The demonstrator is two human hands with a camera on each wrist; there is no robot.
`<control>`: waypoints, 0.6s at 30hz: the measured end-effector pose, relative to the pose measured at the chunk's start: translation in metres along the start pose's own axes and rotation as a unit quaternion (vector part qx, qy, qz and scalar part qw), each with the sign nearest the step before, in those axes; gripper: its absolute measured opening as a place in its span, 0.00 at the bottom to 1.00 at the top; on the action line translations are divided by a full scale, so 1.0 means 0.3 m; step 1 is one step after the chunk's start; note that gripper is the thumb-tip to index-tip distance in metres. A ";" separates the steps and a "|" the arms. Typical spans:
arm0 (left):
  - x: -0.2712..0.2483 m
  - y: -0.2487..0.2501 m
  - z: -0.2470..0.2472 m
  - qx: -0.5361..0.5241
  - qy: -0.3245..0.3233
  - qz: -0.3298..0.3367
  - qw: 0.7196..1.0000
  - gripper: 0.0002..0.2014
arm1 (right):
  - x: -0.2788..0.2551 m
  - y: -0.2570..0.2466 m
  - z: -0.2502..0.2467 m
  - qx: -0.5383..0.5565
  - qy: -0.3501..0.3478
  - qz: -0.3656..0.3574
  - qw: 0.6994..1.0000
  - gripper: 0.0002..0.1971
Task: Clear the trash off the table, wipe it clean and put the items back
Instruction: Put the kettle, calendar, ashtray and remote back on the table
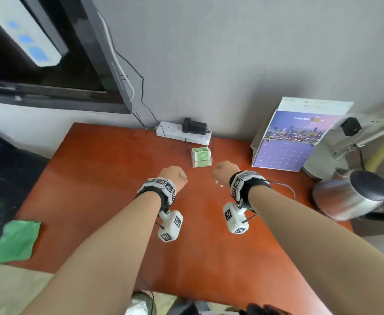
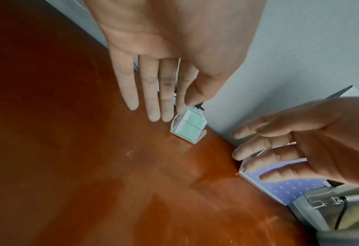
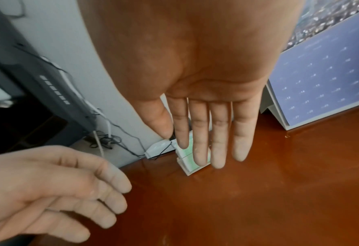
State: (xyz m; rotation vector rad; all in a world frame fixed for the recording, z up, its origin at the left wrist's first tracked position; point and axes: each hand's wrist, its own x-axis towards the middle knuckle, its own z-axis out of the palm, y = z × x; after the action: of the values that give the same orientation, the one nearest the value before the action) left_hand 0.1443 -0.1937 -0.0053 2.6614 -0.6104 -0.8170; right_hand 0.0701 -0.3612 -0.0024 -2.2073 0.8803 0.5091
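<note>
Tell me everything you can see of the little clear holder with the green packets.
The clear holder looks like transparent plastic, a small open-topped stand packed with upright green-and-white packets. It stands on the red-brown table near the back edge, just in front of the white power strip, with thin black wires beside it. Neither the left hand nor the right hand holds it; both are open, just short of it.

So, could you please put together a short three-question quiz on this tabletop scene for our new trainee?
1. True or false: the left hand grips the clear card holder.
2. Which lies at the table's left front edge? A) green cloth B) kettle C) calendar
3. Fill in: the black adapter is plugged into the white ____.

Key: 1 false; 2 A; 3 power strip.
</note>
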 end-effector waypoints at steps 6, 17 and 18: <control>-0.334 -0.218 0.049 0.055 0.000 -0.059 0.997 0.13 | -0.210 -0.056 0.220 -0.035 -0.051 -0.071 0.996 0.10; -0.823 -0.732 0.056 0.029 0.023 -0.178 0.983 0.14 | -0.539 -0.314 0.686 -0.180 -0.133 -0.157 0.962 0.13; -0.849 -0.782 0.050 0.032 0.024 -0.178 0.983 0.14 | -0.555 -0.349 0.718 -0.186 -0.126 -0.165 0.960 0.13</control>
State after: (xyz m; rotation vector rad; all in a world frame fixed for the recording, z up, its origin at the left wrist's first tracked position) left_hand 0.0170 0.1284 0.0094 2.8860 -0.1479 -0.8300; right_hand 0.0087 -0.0761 -0.0058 -2.4856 0.2855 0.8197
